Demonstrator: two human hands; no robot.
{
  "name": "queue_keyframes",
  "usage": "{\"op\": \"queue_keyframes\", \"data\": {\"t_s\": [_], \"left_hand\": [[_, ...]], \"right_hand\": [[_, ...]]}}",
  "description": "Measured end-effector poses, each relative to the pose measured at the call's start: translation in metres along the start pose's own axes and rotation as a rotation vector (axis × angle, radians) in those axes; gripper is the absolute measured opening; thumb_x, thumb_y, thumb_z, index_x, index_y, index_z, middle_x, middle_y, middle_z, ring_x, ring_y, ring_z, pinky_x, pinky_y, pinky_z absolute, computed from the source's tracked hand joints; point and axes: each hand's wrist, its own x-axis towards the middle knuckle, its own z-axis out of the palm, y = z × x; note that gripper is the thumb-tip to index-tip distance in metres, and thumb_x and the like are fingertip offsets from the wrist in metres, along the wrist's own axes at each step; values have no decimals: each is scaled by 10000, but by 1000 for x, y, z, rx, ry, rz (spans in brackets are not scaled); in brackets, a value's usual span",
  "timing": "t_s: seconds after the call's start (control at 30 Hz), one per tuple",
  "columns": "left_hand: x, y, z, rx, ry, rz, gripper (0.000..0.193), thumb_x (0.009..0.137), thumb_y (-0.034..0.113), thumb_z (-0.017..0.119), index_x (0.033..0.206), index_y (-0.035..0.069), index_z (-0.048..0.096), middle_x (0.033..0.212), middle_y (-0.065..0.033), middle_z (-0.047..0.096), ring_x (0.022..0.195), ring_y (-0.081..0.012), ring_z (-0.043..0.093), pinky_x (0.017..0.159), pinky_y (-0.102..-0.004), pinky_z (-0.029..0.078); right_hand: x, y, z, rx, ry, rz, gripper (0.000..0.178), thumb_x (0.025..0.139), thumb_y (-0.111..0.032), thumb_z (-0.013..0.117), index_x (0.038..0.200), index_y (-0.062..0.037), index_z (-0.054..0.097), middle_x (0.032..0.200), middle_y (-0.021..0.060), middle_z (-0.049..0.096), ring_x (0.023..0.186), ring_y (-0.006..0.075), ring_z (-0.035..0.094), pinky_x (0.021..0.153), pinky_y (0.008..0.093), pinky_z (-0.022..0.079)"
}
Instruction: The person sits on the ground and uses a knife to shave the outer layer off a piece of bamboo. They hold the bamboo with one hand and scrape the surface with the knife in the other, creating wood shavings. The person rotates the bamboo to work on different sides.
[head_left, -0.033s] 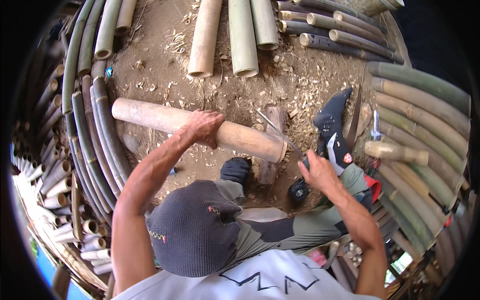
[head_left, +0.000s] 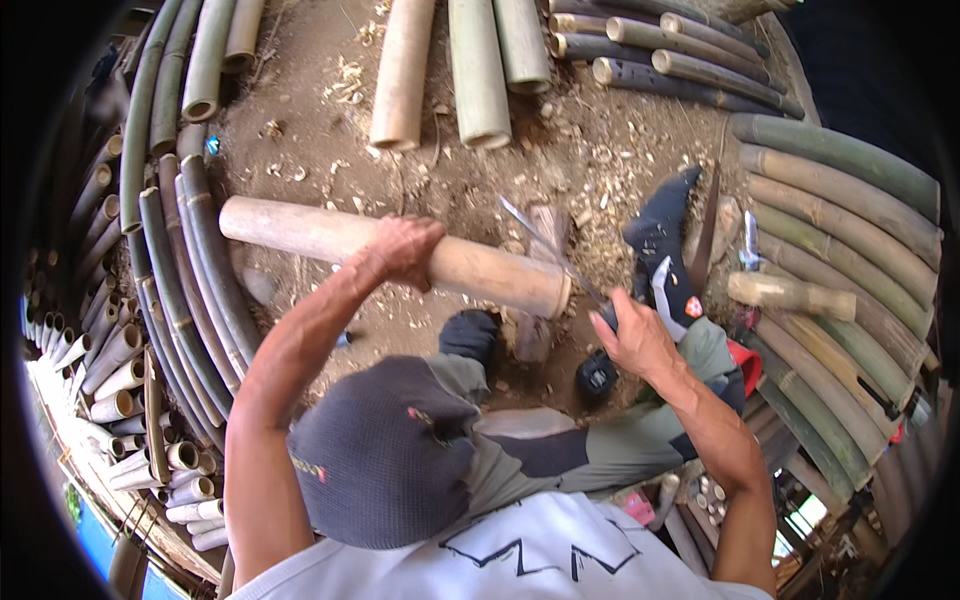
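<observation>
A pale bamboo tube (head_left: 310, 228) lies slantwise in front of me, its right end over a wooden block (head_left: 535, 340). My left hand (head_left: 408, 252) is wrapped round the tube's middle from above. Beyond the tube's right end, my right hand (head_left: 630, 330) is closed on the dark handle of a long, narrow-bladed knife (head_left: 526, 220). The blade slants up and left past the tube's end; whether its edge touches the bamboo I cannot tell. Just below that hand sits a round black object (head_left: 597, 376).
Bamboo poles (head_left: 205, 240) line the left side, and several split-looking lengths (head_left: 840, 220) lie at right beneath a short wooden club (head_left: 790, 294). Thick tubes (head_left: 478, 80) lie ahead. Wood chips (head_left: 590, 240) litter the dirt. My dark-shod feet (head_left: 470, 335) flank the block.
The knife's tip has shifted slightly up and left, and my right hand has moved a little the same way. My left hand keeps its hold on the bamboo tube.
</observation>
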Motion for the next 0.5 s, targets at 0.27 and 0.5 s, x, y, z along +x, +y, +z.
{"op": "queue_keyframes", "data": {"t_s": [0.27, 0.5], "left_hand": [[4, 2, 9, -24, 43, 51, 750, 507, 415, 875, 1150, 134, 611, 1004, -49, 667, 962, -255, 658, 864, -421, 548], [0, -1, 3, -29, 0, 2, 752, 508, 404, 886, 1159, 143, 615, 1026, -54, 671, 984, -254, 660, 898, -458, 538]], "right_hand": [[1, 30, 21, -195, -97, 150, 291, 950, -261, 628, 987, -10, 486, 749, 249, 671, 706, 446, 692, 610, 529, 549], [2, -48, -24, 317, 427, -308, 357, 944, -207, 685, 1133, 53, 529, 755, 185, 651, 653, 360, 682, 584, 413, 535]]}}
